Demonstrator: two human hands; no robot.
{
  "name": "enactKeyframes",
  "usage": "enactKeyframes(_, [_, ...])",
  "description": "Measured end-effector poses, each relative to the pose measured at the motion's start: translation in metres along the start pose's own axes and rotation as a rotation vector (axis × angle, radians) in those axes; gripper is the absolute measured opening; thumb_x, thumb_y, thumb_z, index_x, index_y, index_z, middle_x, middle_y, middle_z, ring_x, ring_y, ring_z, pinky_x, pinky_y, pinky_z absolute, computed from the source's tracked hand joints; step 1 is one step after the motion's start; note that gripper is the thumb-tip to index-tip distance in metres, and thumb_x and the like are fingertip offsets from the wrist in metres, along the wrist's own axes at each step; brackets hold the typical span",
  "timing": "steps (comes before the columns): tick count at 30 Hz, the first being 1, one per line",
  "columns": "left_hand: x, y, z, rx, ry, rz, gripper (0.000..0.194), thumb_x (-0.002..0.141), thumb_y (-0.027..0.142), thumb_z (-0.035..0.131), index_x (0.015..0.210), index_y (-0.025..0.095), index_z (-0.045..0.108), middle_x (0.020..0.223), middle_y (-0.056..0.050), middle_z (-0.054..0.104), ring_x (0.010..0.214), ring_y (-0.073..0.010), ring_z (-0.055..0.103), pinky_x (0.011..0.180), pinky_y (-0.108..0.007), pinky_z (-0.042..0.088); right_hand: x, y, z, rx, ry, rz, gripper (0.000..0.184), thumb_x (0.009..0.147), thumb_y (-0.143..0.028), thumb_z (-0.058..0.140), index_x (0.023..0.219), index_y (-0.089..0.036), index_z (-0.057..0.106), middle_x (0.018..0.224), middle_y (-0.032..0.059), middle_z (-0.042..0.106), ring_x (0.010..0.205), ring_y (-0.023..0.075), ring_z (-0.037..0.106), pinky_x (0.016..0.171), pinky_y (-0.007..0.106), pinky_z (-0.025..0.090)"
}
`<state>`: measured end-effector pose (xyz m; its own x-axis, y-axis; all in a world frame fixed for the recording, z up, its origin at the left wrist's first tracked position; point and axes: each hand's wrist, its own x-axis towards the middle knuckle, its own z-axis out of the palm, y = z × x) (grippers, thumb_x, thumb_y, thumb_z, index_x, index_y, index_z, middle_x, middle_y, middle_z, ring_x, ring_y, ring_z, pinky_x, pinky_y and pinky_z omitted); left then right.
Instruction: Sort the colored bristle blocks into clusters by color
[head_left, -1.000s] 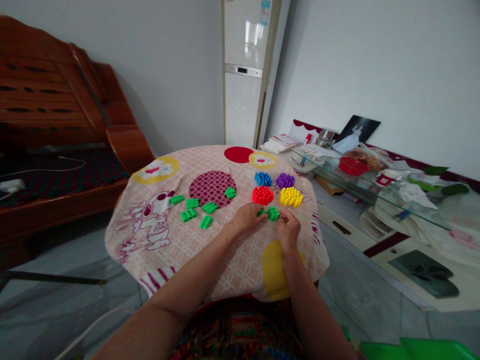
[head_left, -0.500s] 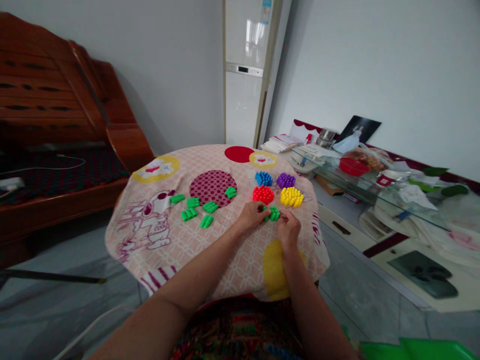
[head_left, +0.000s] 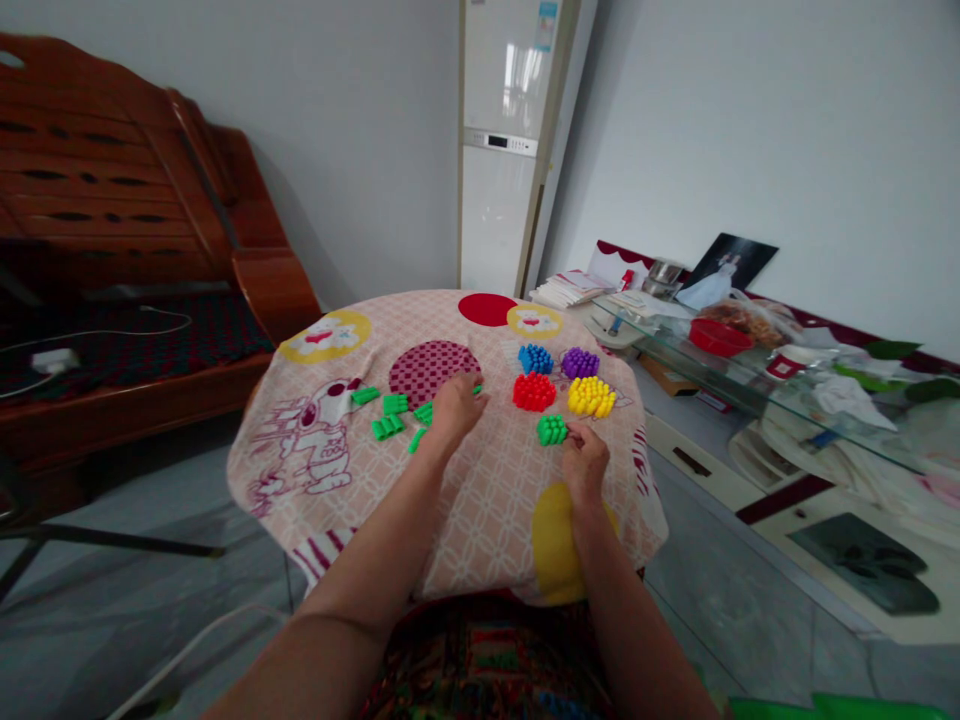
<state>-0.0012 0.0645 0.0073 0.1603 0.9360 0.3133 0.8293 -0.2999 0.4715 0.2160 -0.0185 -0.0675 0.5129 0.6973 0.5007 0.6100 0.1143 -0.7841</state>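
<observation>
Hanging over the right side of the loose green pieces, the left hand has its fingers bent and pointing away from the body. A trace of green shows at its fingertips; whether that piece is clamped in the grip or merely lies beyond it, I cannot tell.

The right hand is at the green cluster, with thumb and fingers drawn close together at its right edge. Contact appears likely, but a firm hold cannot be confirmed at this size. The green cluster is on the right half of the bench, nearest the person among the clusters and just in front of the red cluster and the yellow cluster. Behind those two are the blue cluster and the purple cluster.

Progress, in my judgement: the four clusters in red, yellow, blue and purple look finished, as no loose pieces of those colours are seen on the bench. The green cluster looks part done, being smaller than the red and the yellow. Outstanding are the green pieces, five of them visible apart from that trace, lying separately on the left half, some partly covered by the left hand and forearm.
</observation>
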Motion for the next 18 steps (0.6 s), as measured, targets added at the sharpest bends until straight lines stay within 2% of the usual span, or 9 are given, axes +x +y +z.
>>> enactKeyframes(2, [0.003, -0.022, -0.017, 0.177, -0.079, -0.118, 0.038, 0.085, 0.03, 0.064, 0.119, 0.014, 0.064, 0.124, -0.015, 0.066, 0.111, -0.0281, 0.063, 0.088, -0.035, 0.05, 0.0, -0.001, 0.0, -0.01, 0.001, -0.007, 0.033, 0.071, -0.019, 0.046, 0.087, -0.015, 0.075, 0.083, 0.0097, 0.075, 0.075, 0.0223, 0.065, 0.073, 0.032, 0.048])
enactKeyframes(4, [0.002, -0.04, -0.027, 0.226, -0.146, -0.156, 0.039, 0.076, 0.031, 0.073, 0.108, 0.01, 0.067, 0.113, -0.019, 0.069, 0.105, -0.0327, 0.064, 0.082, -0.037, 0.05, 0.0, -0.002, -0.001, -0.02, 0.003, -0.009, 0.032, 0.072, -0.019, 0.046, 0.087, -0.015, 0.075, 0.084, 0.0099, 0.075, 0.076, 0.0223, 0.065, 0.073, 0.032, 0.048])
enactKeyframes(6, [0.001, -0.051, -0.031, 0.246, -0.183, -0.159, 0.031, 0.069, 0.024, 0.077, 0.095, 0.01, 0.068, 0.103, -0.019, 0.072, 0.097, -0.0326, 0.066, 0.077, -0.036, 0.05, 0.0, -0.003, -0.001, -0.023, 0.006, -0.006, 0.032, 0.073, -0.019, 0.046, 0.088, -0.016, 0.075, 0.084, 0.0101, 0.075, 0.077, 0.0226, 0.065, 0.073, 0.032, 0.048])
enactKeyframes(9, [0.001, -0.056, -0.031, 0.264, -0.185, -0.152, 0.02, 0.068, 0.018, 0.074, 0.086, 0.012, 0.068, 0.096, -0.016, 0.072, 0.093, -0.0309, 0.066, 0.074, -0.034, 0.049, -0.001, -0.003, -0.001, -0.023, 0.013, -0.012, 0.033, 0.074, -0.02, 0.046, 0.088, -0.015, 0.075, 0.085, 0.0105, 0.075, 0.077, 0.023, 0.066, 0.073, 0.033, 0.048])
enactKeyframes(11, [0.003, -0.054, -0.028, 0.234, -0.177, -0.128, 0.017, 0.069, 0.019, 0.072, 0.085, 0.014, 0.069, 0.093, -0.013, 0.073, 0.091, -0.0291, 0.067, 0.074, -0.033, 0.049, 0.0, -0.003, -0.001, -0.031, 0.018, -0.016, 0.032, 0.074, -0.02, 0.046, 0.087, -0.015, 0.075, 0.084, 0.011, 0.075, 0.077, 0.023, 0.065, 0.073, 0.033, 0.048])
enactKeyframes(13, [0.005, -0.045, -0.023, 0.097, -0.185, -0.057, 0.019, 0.069, 0.02, 0.072, 0.088, 0.017, 0.071, 0.09, -0.009, 0.073, 0.088, -0.0257, 0.068, 0.073, -0.031, 0.049, 0.0, -0.002, -0.001, -0.041, 0.015, -0.019, 0.032, 0.074, -0.02, 0.046, 0.086, -0.014, 0.075, 0.082, 0.0111, 0.074, 0.075, 0.0229, 0.065, 0.072, 0.033, 0.048])
enactKeyframes(16, [0.003, -0.021, -0.006, -0.24, -0.224, 0.111, 0.035, 0.068, 0.023, 0.074, 0.102, 0.018, 0.072, 0.091, -0.004, 0.074, 0.08, -0.0191, 0.068, 0.072, -0.027, 0.05, 0.0, 0.0, 0.0, -0.039, 0.016, -0.024, 0.031, 0.073, -0.019, 0.047, 0.086, -0.015, 0.074, 0.08, 0.0101, 0.074, 0.074, 0.0223, 0.064, 0.072, 0.033, 0.048])
enactKeyframes(18, [-0.002, 0.0, 0.009, -0.374, -0.246, 0.201, 0.044, 0.067, 0.022, 0.075, 0.11, 0.017, 0.07, 0.096, -0.003, 0.074, 0.075, -0.0155, 0.067, 0.071, -0.025, 0.051, 0.0, 0.002, 0.0, -0.027, 0.024, -0.027, 0.03, 0.073, -0.019, 0.047, 0.086, -0.016, 0.074, 0.08, 0.0087, 0.074, 0.074, 0.0217, 0.064, 0.072, 0.032, 0.048])
